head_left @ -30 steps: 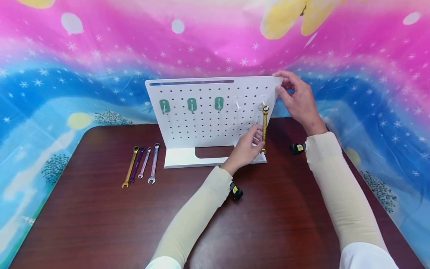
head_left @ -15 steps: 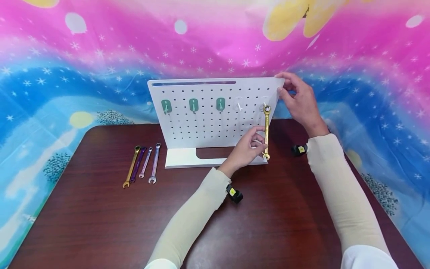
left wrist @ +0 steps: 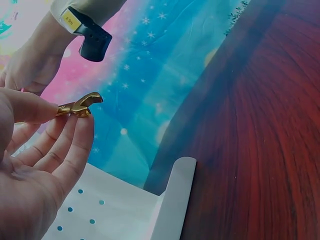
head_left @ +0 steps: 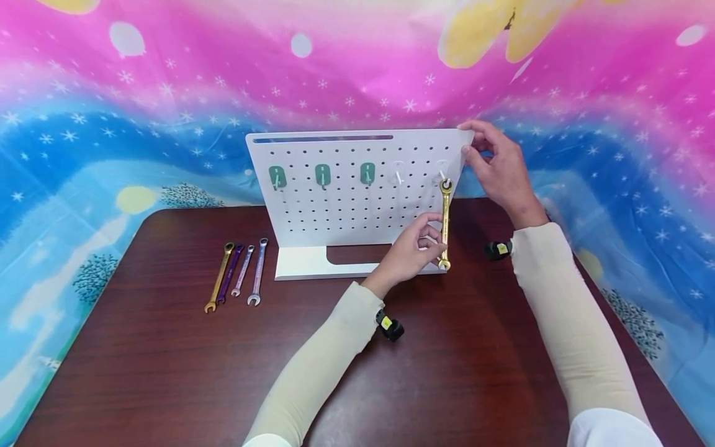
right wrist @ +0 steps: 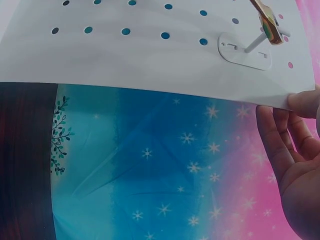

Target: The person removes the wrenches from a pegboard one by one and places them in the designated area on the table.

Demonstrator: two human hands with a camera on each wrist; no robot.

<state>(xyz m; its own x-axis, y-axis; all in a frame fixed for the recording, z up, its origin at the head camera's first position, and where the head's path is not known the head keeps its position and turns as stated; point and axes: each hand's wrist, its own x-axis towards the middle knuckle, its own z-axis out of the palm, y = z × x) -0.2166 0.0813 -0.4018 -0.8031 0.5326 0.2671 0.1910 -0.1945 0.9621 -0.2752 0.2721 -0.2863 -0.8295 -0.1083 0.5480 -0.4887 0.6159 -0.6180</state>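
Observation:
A white pegboard (head_left: 335, 214) stands upright on its base. My right hand (head_left: 497, 167) pinches its upper right corner between thumb and fingers. With thumb and fingertips, my left hand (head_left: 410, 248) pinches a gold combination wrench (head_left: 445, 220) near its lower, open end (left wrist: 84, 106). The wrench hangs nearly upright in front of the board's right side. Its ring end (right wrist: 270, 25) is around the tip of the rightmost white hook (right wrist: 256, 42), standing out from the board face.
Left of that hook are another white hook (head_left: 398, 175) and three green-backed hooks (head_left: 323, 175), all bare. On the brown table (head_left: 167, 372), left of the board, lie several wrenches: gold (head_left: 219, 279), purple (head_left: 229, 276), and silvery ones (head_left: 257, 273). A patterned cloth (head_left: 357, 74) hangs behind.
The wrench's lower end has swung out from the board toward me with my left hand, and its ring has shifted toward the hook's tip. My right hand keeps the same corner.

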